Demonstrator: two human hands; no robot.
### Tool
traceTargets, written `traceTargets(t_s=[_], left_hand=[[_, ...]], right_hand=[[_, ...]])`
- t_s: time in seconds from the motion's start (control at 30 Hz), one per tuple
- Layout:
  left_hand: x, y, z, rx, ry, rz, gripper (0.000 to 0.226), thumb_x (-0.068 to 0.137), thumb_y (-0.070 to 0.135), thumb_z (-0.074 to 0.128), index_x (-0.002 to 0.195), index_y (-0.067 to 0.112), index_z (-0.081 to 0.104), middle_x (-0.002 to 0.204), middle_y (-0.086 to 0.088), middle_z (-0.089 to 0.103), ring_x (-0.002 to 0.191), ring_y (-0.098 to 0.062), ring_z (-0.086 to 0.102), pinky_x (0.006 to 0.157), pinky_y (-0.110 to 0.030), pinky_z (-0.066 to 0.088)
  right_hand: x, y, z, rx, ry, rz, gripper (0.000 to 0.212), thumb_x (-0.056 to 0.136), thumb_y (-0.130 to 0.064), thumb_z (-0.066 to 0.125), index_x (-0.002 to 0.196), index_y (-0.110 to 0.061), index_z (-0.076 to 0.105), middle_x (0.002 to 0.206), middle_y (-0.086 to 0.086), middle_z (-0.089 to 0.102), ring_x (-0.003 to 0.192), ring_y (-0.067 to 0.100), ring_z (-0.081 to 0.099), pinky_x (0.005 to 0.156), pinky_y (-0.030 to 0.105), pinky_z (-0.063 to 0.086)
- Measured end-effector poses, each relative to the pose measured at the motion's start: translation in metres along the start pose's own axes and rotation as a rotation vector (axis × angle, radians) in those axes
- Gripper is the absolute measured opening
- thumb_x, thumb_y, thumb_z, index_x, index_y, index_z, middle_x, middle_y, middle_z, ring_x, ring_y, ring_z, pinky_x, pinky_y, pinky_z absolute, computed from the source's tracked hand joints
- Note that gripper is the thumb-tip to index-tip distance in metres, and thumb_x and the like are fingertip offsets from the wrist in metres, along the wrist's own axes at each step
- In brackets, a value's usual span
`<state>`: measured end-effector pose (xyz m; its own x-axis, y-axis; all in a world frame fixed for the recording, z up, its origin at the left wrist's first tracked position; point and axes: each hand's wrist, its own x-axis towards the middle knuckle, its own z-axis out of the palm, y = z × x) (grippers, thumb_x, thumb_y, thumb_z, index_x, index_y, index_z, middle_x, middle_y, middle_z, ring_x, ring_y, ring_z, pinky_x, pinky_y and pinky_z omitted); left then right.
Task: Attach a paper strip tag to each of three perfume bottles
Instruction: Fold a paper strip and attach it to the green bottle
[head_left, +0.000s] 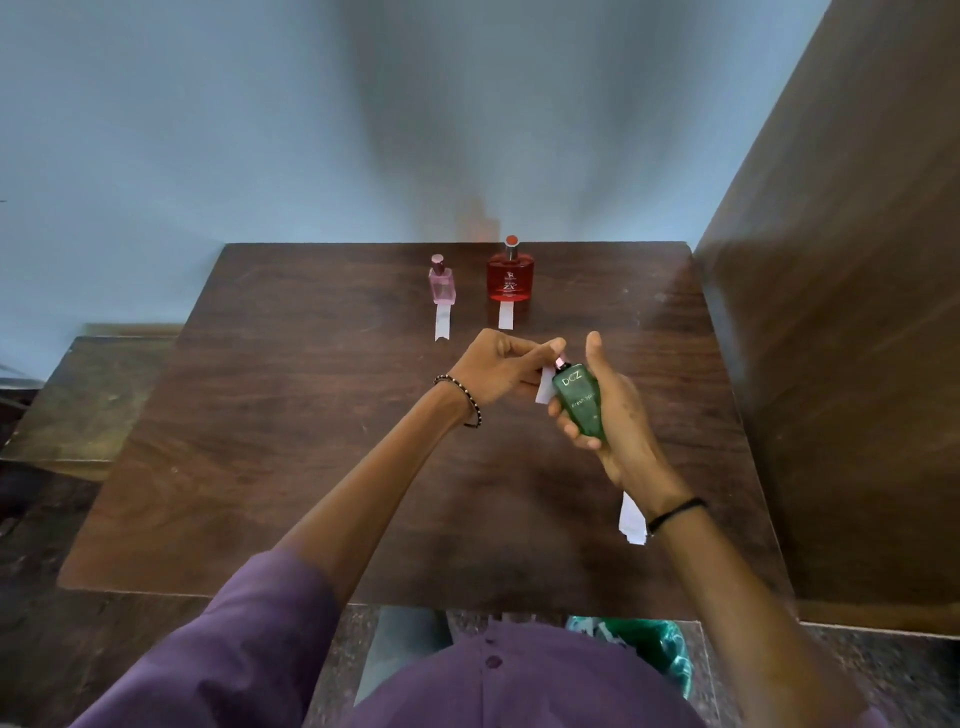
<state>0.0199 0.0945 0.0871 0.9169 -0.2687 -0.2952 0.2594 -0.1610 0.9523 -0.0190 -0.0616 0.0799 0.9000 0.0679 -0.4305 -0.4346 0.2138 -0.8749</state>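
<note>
surface: dark wood-grain worktop (311, 467), pale blue wall (156, 130) | right hand (623, 415) grips green tapered perfume bottle (579, 402) | left hand (501, 366) pinches white paper strip (545, 387) at its neck

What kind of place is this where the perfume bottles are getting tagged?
Likely a plain room in a home or small shop: a dark brown wooden table set against a bare pale blue wall, with a tall brown wooden panel beside it.

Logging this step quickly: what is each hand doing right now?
Left hand: pinches the white paper strip.
Right hand: grips the green glass perfume bottle.
</note>
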Motion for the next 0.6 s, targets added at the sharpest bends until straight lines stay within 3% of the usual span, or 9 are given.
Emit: traceTargets(t_s=[0.1, 0.23, 0.4, 0.5, 0.6], left_hand=[[0.014, 0.0, 0.001, -0.026, 0.0, -0.026, 0.035, 0.096, 0.032, 0.065, 0.102, -0.001, 0.075, 0.091, -0.013, 0.077, 0.08, -0.016, 0.075, 0.071, -0.024, 0.06], [0.029, -0.005, 0.002, -0.1, -0.012, -0.05, 0.035, 0.096, 0.031, 0.063, 0.097, -0.002, 0.074, 0.078, -0.005, 0.076, 0.073, -0.013, 0.073, 0.07, -0.024, 0.06], [0.046, -0.021, 0.003, -0.226, 0.005, -0.118, 0.04, 0.103, 0.033, 0.051, 0.103, -0.001, 0.07, 0.09, -0.014, 0.073, 0.078, -0.018, 0.073, 0.075, -0.028, 0.062], [0.061, -0.035, 0.001, -0.271, 0.062, -0.136, 0.026, 0.101, 0.012, 0.056, 0.115, -0.008, 0.066, 0.091, -0.014, 0.071, 0.072, -0.011, 0.073, 0.072, -0.026, 0.062], [0.078, -0.048, -0.002, -0.249, 0.091, -0.175, 0.026, 0.097, -0.004, 0.057, 0.12, -0.012, 0.062, 0.095, -0.017, 0.068, 0.076, -0.015, 0.07, 0.071, -0.025, 0.062]], right_hand=[[0.007, 0.0, -0.005, -0.025, -0.028, -0.065, 0.045, 0.1, -0.047, 0.053, 0.11, -0.003, 0.055, 0.075, 0.019, 0.066, 0.042, 0.019, 0.052, 0.032, 0.018, 0.03], [0.02, 0.005, -0.012, -0.007, -0.044, -0.099, 0.009, 0.099, -0.017, 0.049, 0.099, -0.008, 0.048, 0.074, 0.02, 0.066, 0.045, 0.023, 0.053, 0.035, 0.02, 0.03], [0.038, 0.011, -0.018, -0.066, 0.007, -0.119, 0.009, 0.098, -0.013, 0.051, 0.09, -0.009, 0.048, 0.079, 0.019, 0.072, 0.053, 0.027, 0.059, 0.042, 0.026, 0.04], [0.052, 0.016, -0.024, -0.145, 0.082, -0.138, 0.009, 0.096, -0.017, 0.054, 0.087, -0.014, 0.057, 0.082, 0.013, 0.077, 0.062, 0.022, 0.064, 0.054, 0.029, 0.049], [0.069, 0.017, -0.03, -0.224, 0.124, -0.128, 0.011, 0.094, -0.019, 0.059, 0.084, -0.019, 0.057, 0.087, 0.006, 0.079, 0.078, 0.017, 0.072, 0.062, 0.028, 0.05]])
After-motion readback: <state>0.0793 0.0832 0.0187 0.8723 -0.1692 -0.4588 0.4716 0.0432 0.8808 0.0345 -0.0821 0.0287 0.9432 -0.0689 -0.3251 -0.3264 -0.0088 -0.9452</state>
